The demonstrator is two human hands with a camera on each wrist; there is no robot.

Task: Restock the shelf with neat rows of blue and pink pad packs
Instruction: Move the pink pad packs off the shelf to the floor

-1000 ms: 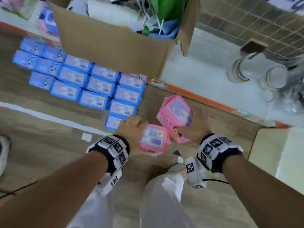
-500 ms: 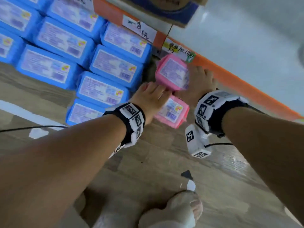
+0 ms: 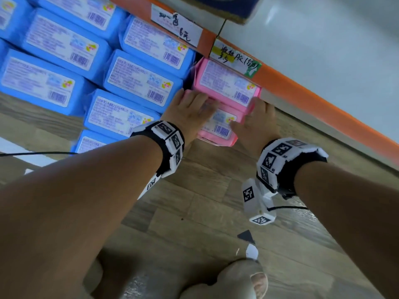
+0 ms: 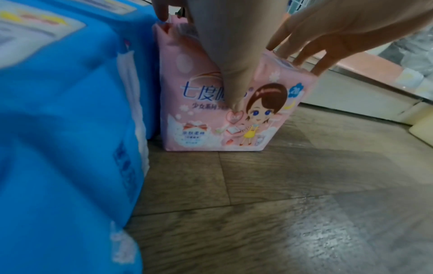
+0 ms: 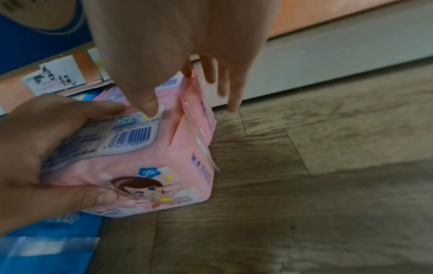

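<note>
Several blue pad packs stand in rows on the wood-grain surface, and in the left wrist view the blue packs fill the left. Two pink packs stand to their right, one behind the other. My left hand grips the front pink pack, fingers over its top and thumb down its printed face. My right hand has its thumb on that pack's label. Its straight fingers hang down beside the end of the rear pink pack.
An orange shelf edge with handwritten price labels runs behind the packs, under a cardboard box. Bare wood-grain surface lies right of the pink packs. My foot and paper scraps are near me, and a cable runs at left.
Both hands carried the pink packs forward from mid-air and set them down against the end of the blue rows. The view has closed in on the shelf.
</note>
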